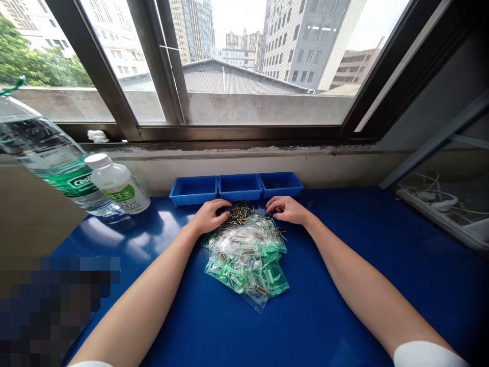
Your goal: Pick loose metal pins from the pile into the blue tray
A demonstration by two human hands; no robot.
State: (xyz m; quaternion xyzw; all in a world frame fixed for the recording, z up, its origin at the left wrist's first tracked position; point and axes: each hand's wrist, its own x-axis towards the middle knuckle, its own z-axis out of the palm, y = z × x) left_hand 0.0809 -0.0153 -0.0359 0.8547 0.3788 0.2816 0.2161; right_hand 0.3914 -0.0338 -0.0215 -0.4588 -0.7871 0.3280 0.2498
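A loose pile of small dark and brassy metal pins (pixel 240 213) lies on the blue table. My left hand (pixel 212 215) rests at the pile's left edge, thumb and fingers apart, with nothing held that I can see. To the right of the pile is my right hand (pixel 286 209), its fingers curled over a few dark pins; what it holds, if anything, is too small to tell. Between my forearms, clear and green plastic bags (pixel 246 255) with small metal parts inside overlap in a heap, touching the near side of the pins.
Behind the pile stand three joined blue bins, the left (pixel 194 190), the middle (pixel 240 187) and the right (pixel 280 184), which has dark pins in it. A white bottle (pixel 118 184) and a large water bottle (pixel 49 158) stand at left. A power strip (pixel 439 209) sits at right.
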